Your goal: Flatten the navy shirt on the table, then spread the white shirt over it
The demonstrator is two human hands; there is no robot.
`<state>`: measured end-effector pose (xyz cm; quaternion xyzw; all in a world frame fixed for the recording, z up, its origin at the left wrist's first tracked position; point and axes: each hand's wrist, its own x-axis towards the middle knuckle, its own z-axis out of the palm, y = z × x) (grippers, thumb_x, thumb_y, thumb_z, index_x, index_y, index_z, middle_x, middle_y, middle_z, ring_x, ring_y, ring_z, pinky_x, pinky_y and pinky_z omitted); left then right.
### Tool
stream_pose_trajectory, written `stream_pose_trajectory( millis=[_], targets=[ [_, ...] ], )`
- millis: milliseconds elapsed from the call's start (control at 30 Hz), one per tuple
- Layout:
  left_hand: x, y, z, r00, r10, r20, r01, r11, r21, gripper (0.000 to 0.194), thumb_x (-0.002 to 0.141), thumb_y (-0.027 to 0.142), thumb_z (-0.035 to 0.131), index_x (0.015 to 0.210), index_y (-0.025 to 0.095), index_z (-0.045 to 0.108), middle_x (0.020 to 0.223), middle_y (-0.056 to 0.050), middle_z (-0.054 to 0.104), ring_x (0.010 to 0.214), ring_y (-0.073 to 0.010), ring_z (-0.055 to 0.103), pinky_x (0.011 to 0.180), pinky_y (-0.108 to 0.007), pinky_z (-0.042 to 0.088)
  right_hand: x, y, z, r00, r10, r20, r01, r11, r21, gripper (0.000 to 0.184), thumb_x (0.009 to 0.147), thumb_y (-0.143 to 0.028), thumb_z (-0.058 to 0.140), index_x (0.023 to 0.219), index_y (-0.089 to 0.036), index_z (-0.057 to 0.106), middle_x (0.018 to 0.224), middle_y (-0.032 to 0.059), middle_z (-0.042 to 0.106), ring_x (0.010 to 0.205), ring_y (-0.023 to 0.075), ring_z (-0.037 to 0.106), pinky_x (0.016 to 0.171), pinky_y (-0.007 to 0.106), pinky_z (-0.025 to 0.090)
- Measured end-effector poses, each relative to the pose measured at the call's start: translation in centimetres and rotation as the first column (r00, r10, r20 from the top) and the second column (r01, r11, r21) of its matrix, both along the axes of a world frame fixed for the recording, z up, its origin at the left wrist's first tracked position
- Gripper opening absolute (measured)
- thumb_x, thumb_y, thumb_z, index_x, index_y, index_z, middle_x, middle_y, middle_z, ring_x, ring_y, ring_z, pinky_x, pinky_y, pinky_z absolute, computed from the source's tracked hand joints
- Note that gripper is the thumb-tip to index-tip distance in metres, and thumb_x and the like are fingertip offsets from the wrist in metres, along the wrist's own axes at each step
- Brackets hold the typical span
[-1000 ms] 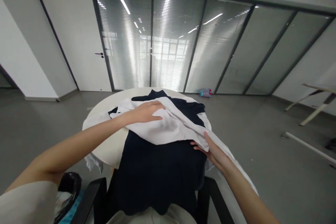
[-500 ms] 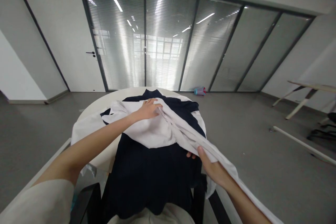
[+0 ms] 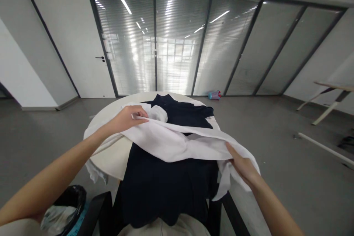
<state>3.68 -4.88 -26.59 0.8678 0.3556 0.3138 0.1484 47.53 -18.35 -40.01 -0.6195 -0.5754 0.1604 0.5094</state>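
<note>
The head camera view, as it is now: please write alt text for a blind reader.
The left hand and right hand hold white cloth stretched across a dark garment, which lies partly on a round table. Behind stands a glass partition.

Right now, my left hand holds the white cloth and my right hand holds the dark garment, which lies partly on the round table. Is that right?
Not quite: the head view shows the right hand holding the white cloth too. The left hand does hold it, and the dark garment lies partly on the round table.
</note>
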Motion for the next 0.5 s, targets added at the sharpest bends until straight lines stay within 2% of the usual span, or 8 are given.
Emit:
stream_pose_trajectory(
  millis=[67,133,167,267,333,367,433,500],
  targets=[
    [-1.0,-1.5,1.0,1.0,-0.02,-0.023,0.019,0.999,-0.051,0.027,0.084,0.048,0.068,0.082,0.022,0.074,0.082,-0.002,0.072,0.076,-0.0173,0.064,0.071,-0.026,0.051,0.3,-1.0,0.5,0.999,0.001,0.05,0.006,0.991,-0.13,0.038,0.087,-0.056,0.063,0.092,-0.022,0.079,0.088,0.01,0.077,0.081,0.0295,0.074,0.062,0.037,0.061],
    [-1.5,-2.4,1.5,1.0,0.002,-0.008,-0.002,0.999,-0.043,0.028,0.086,0.049,0.065,0.084,0.022,0.075,0.084,-0.003,0.072,0.078,-0.0174,0.065,0.068,-0.025,0.051,0.5,-2.4,1.3,0.978,0.19,0.087,-0.16,0.95,-0.268,0.036,0.085,-0.055,0.065,0.098,-0.024,0.079,0.097,0.0095,0.077,0.093,0.0305,0.073,0.072,0.04,0.062],
    [-1.6,-2.6,1.6,0.999,0.047,0.014,-0.047,0.999,-0.014,0.029,0.087,0.049,0.063,0.085,0.022,0.075,0.086,-0.003,0.072,0.078,-0.0178,0.065,0.065,-0.024,0.051,0.6,-3.2,1.9,0.94,0.328,0.09,-0.279,0.895,-0.347,0.034,0.085,-0.053,0.066,0.101,-0.025,0.079,0.1,0.0095,0.077,0.095,0.0304,0.073,0.076,0.042,0.061],
    [-1.5,-2.7,2.0,0.966,0.212,0.145,-0.227,0.969,0.095,0.029,0.086,0.048,0.061,0.086,0.022,0.073,0.087,-0.004,0.072,0.08,-0.0187,0.066,0.061,-0.023,0.051,-0.1,-5.6,4.3,0.741,0.668,-0.068,-0.574,0.577,-0.582,0.036,0.082,-0.047,0.071,0.111,-0.026,0.077,0.104,0.0115,0.076,0.092,0.029,0.073,0.08,0.042,0.06],
    [-1.2,-2.6,2.4,0.933,0.251,0.256,-0.291,0.948,0.13,0.028,0.085,0.046,0.061,0.083,0.021,0.071,0.086,-0.003,0.071,0.079,-0.0184,0.066,0.067,-0.025,0.054,-1.1,-6.8,6.2,0.598,0.765,-0.238,-0.71,0.369,-0.599,0.046,0.082,-0.048,0.072,0.121,-0.025,0.073,0.109,0.0124,0.074,0.093,0.0277,0.072,0.083,0.042,0.059],
    [-1.0,-2.5,2.6,0.918,0.252,0.307,-0.305,0.943,0.137,0.027,0.084,0.045,0.061,0.082,0.021,0.07,0.084,-0.003,0.071,0.079,-0.018,0.066,0.069,-0.026,0.055,-1.8,-7.1,7.0,0.544,0.788,-0.289,-0.76,0.317,-0.567,0.05,0.082,-0.049,0.072,0.126,-0.024,0.07,0.112,0.0125,0.073,0.095,0.0271,0.071,0.086,0.042,0.058],
    [-0.7,-2.5,3.1,0.889,0.245,0.386,-0.322,0.935,0.148,0.024,0.084,0.043,0.062,0.082,0.02,0.069,0.08,-0.003,0.069,0.076,-0.0168,0.066,0.068,-0.026,0.054,-3.4,-7.0,8.0,0.483,0.823,-0.298,-0.827,0.317,-0.464,0.056,0.082,-0.053,0.072,0.131,-0.025,0.066,0.117,0.0121,0.071,0.099,0.0254,0.069,0.09,0.043,0.056],
    [-0.4,-2.8,3.5,0.869,0.233,0.437,-0.335,0.927,0.171,0.023,0.084,0.041,0.062,0.082,0.019,0.068,0.076,-0.003,0.068,0.071,-0.0154,0.064,0.062,-0.024,0.052,-5.2,-6.1,8.0,0.477,0.835,-0.274,-0.86,0.378,-0.344,0.062,0.084,-0.051,0.072,0.14,-0.027,0.058,0.119,0.0118,0.069,0.098,0.0223,0.068,0.09,0.041,0.055]
  ],
)
